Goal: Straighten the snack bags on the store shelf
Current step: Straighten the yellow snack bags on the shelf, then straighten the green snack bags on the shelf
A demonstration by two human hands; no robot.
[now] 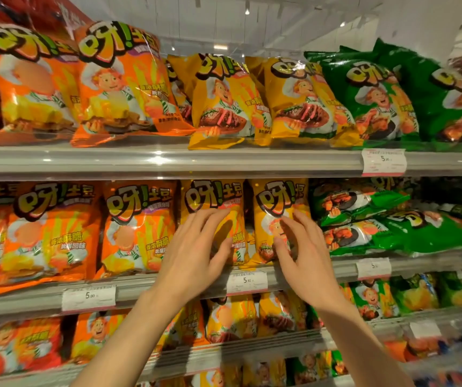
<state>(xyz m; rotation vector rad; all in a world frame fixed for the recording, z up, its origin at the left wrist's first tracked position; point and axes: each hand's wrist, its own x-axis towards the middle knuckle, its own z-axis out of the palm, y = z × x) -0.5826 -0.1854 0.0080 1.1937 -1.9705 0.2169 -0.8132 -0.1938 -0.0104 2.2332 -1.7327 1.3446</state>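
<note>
Two upright yellow foil snack bags (pixel 277 219) on the grey middle shelf (pixel 43 300), above the white price tag (pixel 247 281), left hand (pixel 196 255) fingers spread on one, right hand (pixel 305 252) loosely open, fingertips touching the other

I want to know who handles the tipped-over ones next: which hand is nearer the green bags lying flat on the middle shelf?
Right. The right hand is on a yellow bag just beside the flat green bags; the left hand is farther left.

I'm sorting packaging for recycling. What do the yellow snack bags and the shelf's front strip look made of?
Yellow snack bags: glossy plastic film, judging by sharp glare and crinkles. Shelf's front strip: seemingly clear, shiny plastic over a grey edge, given its reflections and the price tag it carries.
</note>
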